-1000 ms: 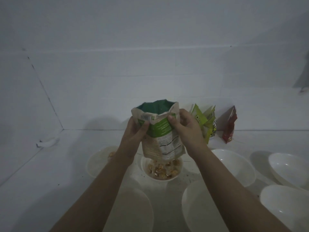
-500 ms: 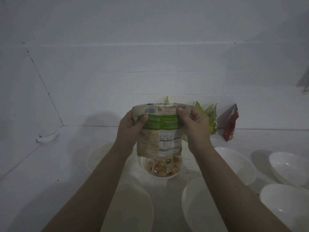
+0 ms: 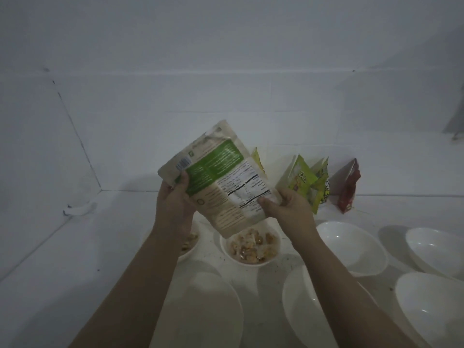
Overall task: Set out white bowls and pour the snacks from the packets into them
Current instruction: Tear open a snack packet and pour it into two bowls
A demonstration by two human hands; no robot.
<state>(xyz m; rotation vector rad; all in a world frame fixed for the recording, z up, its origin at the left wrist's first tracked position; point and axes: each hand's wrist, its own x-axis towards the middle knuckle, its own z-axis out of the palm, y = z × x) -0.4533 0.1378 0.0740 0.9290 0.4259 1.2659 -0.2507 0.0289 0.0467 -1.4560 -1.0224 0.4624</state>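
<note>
Two hands hold one beige and green packet (image 3: 221, 182) above the white table (image 3: 62, 259), tilted so that its lower corner hangs just over the small filled bowl (image 3: 251, 249). The left hand (image 3: 175, 199) grips the packet's left edge near the barcode, with the thumb curled over the printed face. The right hand (image 3: 288, 207) pinches the packet's right edge beside the nutrition panel, thumb on the front. The packet's printed back faces the camera; which end is open cannot be told.

The small filled bowl sits at the centre, holding pale brown snack pieces. A second bowl with snacks (image 3: 190, 243) lies just to its left, mostly hidden behind the left forearm. Nearer the camera stand two larger white bowls: one front left (image 3: 208, 310) between the forearms, and one front centre (image 3: 301, 305), partly covered by the right forearm. Three more white bowls lie to the right: one mid right (image 3: 351, 247), one far right (image 3: 437, 249) and one at the front right corner (image 3: 431, 307).

Against the tiled back wall (image 3: 226, 96) stand more packets: a yellow one (image 3: 258, 159) peeking out behind the held packet, a cluster of green packets (image 3: 308, 182), and a red packet (image 3: 349, 189) just beside them. A small white object (image 3: 80, 210) lies near the left corner of the table.
</note>
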